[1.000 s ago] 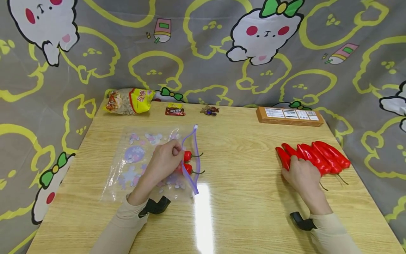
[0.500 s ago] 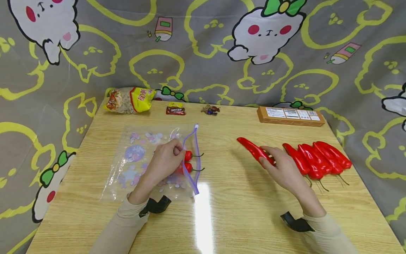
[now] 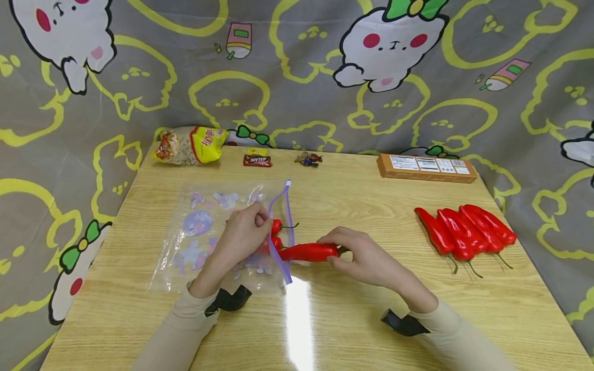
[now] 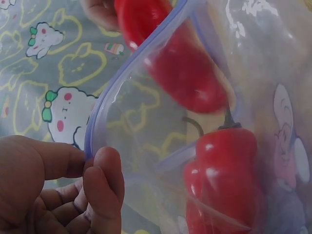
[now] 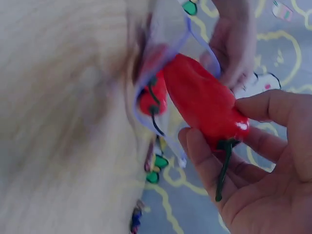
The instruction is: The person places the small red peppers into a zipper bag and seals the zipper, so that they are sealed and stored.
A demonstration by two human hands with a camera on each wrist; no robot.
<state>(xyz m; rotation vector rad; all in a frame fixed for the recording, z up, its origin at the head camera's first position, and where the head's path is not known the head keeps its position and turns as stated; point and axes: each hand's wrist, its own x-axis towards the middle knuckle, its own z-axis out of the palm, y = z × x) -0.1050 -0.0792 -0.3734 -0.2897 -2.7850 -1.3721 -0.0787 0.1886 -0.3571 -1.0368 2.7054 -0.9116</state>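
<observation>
A clear zip bag (image 3: 197, 268) with purple-edged mouth and pastel prints lies on the table, its mouth held apart. My left hand (image 3: 244, 230) pinches the upper edge of that mouth between thumb and finger, as the left wrist view shows. Inside sit red peppers (image 4: 226, 170) with green stems near the mouth. My right hand (image 3: 364, 256) grips another red pepper (image 3: 308, 252) by its stem end. In the right wrist view this held pepper (image 5: 202, 100) points tip first into the bag's mouth, with its stem toward my palm.
Several red peppers (image 3: 464, 234) lie in a row at the right of the wooden table (image 3: 362, 330). Along the back edge stand a yellow snack bag (image 3: 190, 147), a red wrapped bar (image 3: 257, 161), small dark trinkets (image 3: 308, 159) and a long brown box (image 3: 427, 169).
My right hand has picked the leftmost pepper off the row and carried it left to the bag, where its tip now enters the mouth. The left hand has stayed in place.
</observation>
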